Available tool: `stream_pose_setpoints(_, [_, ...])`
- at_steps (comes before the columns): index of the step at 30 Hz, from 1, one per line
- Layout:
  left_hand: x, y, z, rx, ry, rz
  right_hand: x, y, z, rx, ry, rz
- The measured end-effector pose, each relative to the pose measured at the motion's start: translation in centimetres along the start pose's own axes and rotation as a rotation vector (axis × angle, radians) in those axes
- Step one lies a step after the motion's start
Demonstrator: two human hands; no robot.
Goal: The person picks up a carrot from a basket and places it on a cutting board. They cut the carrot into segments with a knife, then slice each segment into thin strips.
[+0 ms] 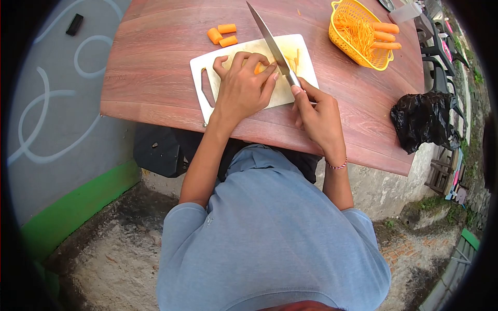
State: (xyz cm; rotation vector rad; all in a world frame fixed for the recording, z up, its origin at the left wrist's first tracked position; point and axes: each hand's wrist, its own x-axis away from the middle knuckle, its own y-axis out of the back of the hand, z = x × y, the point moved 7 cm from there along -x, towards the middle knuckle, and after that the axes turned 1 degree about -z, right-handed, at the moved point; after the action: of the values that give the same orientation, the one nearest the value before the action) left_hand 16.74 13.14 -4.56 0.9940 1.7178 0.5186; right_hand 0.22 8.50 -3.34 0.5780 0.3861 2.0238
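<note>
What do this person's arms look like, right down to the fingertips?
Short blue-grey sleeves end above bare forearms. A thin red-and-white patterned bracelet circles the right wrist. The left grip and right grip are ungloved.

My left forearm [207, 163] slants up and inward to the left wrist [223, 120]. My left grip [246, 80] is palm down, fingers arched, with thumb and forefinger tips close together. My right forearm [338, 184] rises more upright; my right grip [317, 109] leans inward and is closed, fingers curled, thumb pressed forward. My two grips stand near each other, apart.
</note>
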Motion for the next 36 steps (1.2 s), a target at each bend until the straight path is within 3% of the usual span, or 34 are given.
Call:
stream_pose_setpoints(14, [0.0,0.1,-0.5,-0.027,-0.028,0.031,1.4,1.2,-1.2,-0.047,-0.020,-0.056])
stream_pose_setpoints(21, [0.4,1.9,-0.4,0.043,-0.057,-0.034,1.4,-0.1,-0.7,-0.113,-0.011,0.040])
stream_pose_setpoints(23, [0.5,2.9,1.0,0.010,0.054,-0.082,1.3,-0.2,-0.7,-0.101,-0.010,0.062])
stream_pose_setpoints(27, [0.4,2.6,3.4,-0.038,0.187,0.062,1.0,1.2,-1.5,-0.136,-0.057,0.026])
stream_pose_setpoints(31, [-0.2,2.1,2.7,-0.030,0.107,0.114,1.3,2.1,-2.1,-0.131,-0.029,0.001])
stream_pose_setpoints(36, [-0.9,1.3,2.6,-0.010,0.140,0.178,2.1,2.0,-2.5,-0.181,-0.039,-0.001])
